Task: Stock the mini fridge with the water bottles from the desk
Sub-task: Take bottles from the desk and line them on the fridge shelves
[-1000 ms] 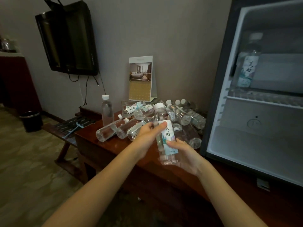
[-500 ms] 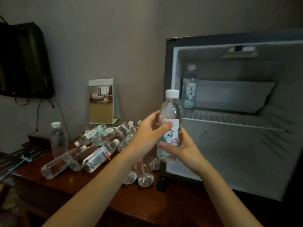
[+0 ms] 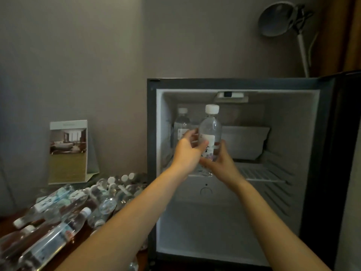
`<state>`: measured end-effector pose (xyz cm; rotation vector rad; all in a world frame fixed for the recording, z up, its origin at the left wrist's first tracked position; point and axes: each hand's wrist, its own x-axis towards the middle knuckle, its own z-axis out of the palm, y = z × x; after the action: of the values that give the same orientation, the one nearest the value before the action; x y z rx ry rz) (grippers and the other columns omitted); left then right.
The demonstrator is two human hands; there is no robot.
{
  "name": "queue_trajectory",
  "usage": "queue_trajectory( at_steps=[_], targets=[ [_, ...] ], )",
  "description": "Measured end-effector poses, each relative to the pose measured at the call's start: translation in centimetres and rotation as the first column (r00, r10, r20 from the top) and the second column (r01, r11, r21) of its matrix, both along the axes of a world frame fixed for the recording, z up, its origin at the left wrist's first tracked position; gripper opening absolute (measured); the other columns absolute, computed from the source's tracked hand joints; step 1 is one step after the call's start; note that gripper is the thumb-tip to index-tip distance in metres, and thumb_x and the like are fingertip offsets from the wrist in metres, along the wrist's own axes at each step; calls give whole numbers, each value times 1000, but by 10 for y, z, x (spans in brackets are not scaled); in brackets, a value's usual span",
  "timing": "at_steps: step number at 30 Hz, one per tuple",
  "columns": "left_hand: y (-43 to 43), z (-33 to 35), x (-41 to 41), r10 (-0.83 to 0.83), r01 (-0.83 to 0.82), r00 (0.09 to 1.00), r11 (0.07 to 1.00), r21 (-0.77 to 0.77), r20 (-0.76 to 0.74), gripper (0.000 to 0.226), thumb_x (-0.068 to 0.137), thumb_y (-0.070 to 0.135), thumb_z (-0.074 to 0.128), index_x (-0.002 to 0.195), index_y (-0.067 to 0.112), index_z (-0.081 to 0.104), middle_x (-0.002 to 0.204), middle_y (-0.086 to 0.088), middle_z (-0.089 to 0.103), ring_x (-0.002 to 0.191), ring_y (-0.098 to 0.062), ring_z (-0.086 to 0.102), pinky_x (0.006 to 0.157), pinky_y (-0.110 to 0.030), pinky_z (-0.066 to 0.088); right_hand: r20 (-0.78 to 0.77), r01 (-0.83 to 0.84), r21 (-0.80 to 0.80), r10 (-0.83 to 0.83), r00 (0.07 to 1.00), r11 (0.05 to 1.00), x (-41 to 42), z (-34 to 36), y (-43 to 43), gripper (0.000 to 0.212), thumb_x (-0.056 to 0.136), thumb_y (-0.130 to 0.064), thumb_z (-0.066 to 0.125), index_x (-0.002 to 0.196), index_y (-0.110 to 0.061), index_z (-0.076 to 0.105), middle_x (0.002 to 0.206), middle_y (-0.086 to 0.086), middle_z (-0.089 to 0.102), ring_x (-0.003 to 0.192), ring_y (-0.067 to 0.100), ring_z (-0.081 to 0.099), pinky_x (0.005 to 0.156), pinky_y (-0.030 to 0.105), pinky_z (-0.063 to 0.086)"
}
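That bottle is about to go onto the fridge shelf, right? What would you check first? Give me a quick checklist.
1. Fridge open: ok, its door is swung aside at the right.
2. Grip: ok, the left hand and right hand both hold the held bottle, upright, cap on.
3. Room on the wire shelf: ok, bare wire shows to the right of the standing bottle.
4. Gap between the left hand and the standing bottle: cannot tell, they overlap in this view.
5. Held bottle's base above shelf level: cannot tell, the hands cover most of it.
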<state>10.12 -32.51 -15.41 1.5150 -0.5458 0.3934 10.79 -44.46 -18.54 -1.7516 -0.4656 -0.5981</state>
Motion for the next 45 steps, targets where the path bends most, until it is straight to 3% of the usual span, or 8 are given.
queue_trajectory(
  at_steps=[4, 7, 17, 22, 29, 36, 42, 45],
  targets=[
    [-14, 0, 28, 226, -222, 973, 970, 96, -37, 42, 88, 5, 57, 129, 13, 49, 131, -7, 51, 119, -23, 52, 96, -34, 48, -91, -3, -61, -3, 996, 998, 25, -1, -8, 50, 82, -16, 70, 119, -18, 36, 110, 5, 60, 94, 14, 62, 66, 20, 52],
    [-17, 1, 37, 434, -424, 901, 881, 211, -4, 51, 89, 4, 52, 137, 14, 41, 146, -8, 31, 132, -27, 38, 109, -38, 35, -135, -11, -55, 4, 991, 998, 41, 1, -10, 51, 82, -14, 70, 117, -17, 33, 108, 8, 61, 87, 13, 62, 62, 23, 51],
    [-18, -16, 74, 360, -352, 924, 932, 84, -126, 71, 71, -9, 50, 138, 7, 31, 136, -16, 43, 125, -31, 46, 101, -47, 44, -145, 22, -126, -40, 989, 992, 66, 7, -10, 28, 79, -16, 73, 91, -25, 49, 95, -3, 63, 89, 18, 64, 68, 28, 52],
    [-15, -19, 82, 347, -338, 925, 938, 81, -157, 63, 71, -12, 49, 131, 4, 39, 128, -14, 52, 119, -29, 51, 100, -44, 45, -134, 164, -131, -181, 974, 978, 74, 4, -12, 55, 74, -28, 79, 111, -18, 38, 111, 3, 61, 99, 20, 62, 81, 42, 55],
    [-25, -25, 71, 528, -510, 848, 839, 188, -54, 66, 88, -1, 51, 145, 5, 17, 142, -19, 29, 127, -34, 39, 103, -40, 37, -89, 203, -201, -224, 970, 958, 75, 7, -9, 55, 75, -27, 78, 112, -11, 40, 100, -4, 56, 90, 11, 57, 62, 17, 44],
    [-25, -27, 66, 588, -575, 805, 741, 348, 76, 91, 85, 1, 59, 147, 8, -7, 143, -23, 19, 122, -36, 43, 102, -38, 40, -130, 184, -229, -217, 967, 956, 78, 8, -9, 65, 73, -30, 78, 122, -11, 39, 116, 4, 61, 100, 20, 62, 85, 42, 54],
    [-23, -36, 58, 566, -586, 805, 715, 381, 175, 87, 91, 5, 52, 146, 8, -15, 147, -19, 14, 130, -31, 34, 109, -37, 34, -237, 148, -224, -202, 950, 963, 77, 8, -7, 69, 78, -30, 74, 129, -7, 33, 126, 9, 56, 103, 18, 58, 85, 33, 51],
    [-17, -39, 45, 503, -526, 848, 756, 391, 168, 84, 91, 0, 48, 147, 14, -14, 155, -8, 0, 142, -26, 17, 115, -37, 25, -139, 347, -177, -373, 918, 921, 70, 2, 7, 78, 78, -37, 72, 135, -3, 31, 130, 16, 47, 113, 29, 53, 93, 41, 48]
  ],
)
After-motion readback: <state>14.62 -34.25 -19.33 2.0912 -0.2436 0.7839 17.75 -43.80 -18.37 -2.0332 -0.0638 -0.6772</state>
